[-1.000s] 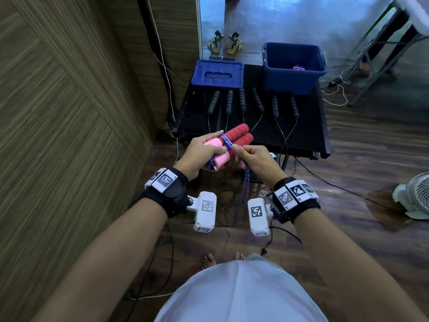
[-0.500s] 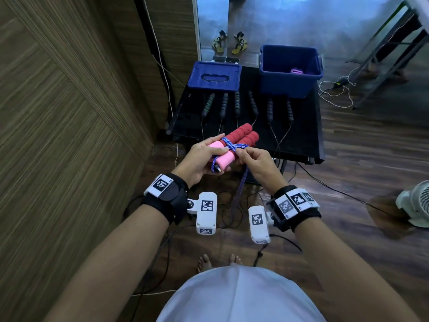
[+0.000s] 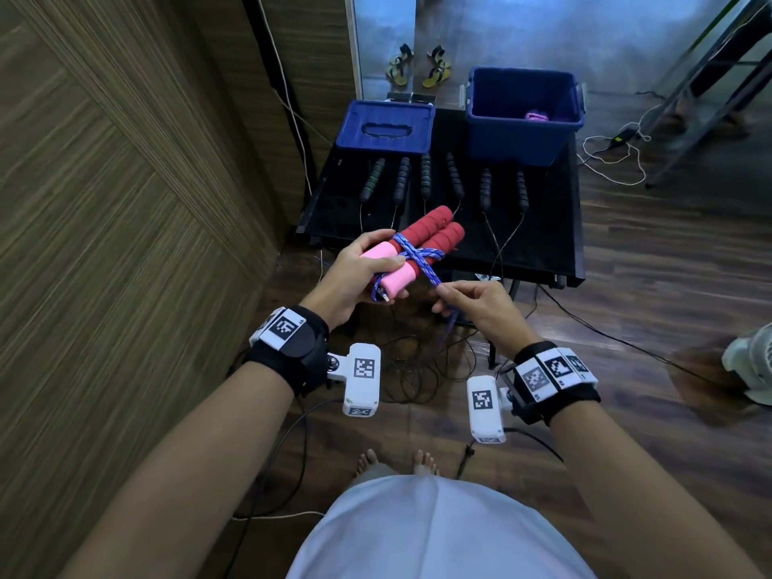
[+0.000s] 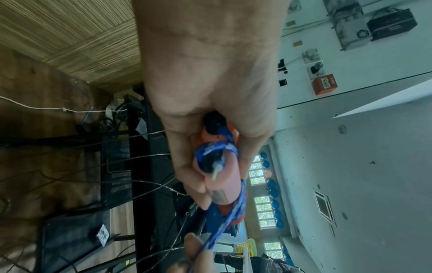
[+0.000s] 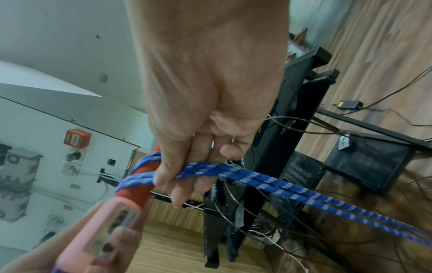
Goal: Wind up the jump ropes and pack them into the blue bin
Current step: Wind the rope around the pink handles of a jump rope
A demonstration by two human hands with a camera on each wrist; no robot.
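My left hand grips two red-and-pink jump rope handles side by side in front of the black table. A blue braided rope crosses over the handles in a few turns. My right hand pinches the doubled rope between thumb and fingers, just right of the handles; the rest hangs toward the floor. The same handles show end-on in the left wrist view. The blue bin stands open at the table's far right with a pink bundle inside.
The bin's blue lid lies at the table's far left. Several black-handled jump ropes lie in a row on the table, cords trailing off the front. Cables tangle on the wood floor. A wooden wall is left, a white fan right.
My right hand has drawn the rope away from the handles, down and to the right, leaving crossed turns over them. The left hand keeps its grip on the handles.
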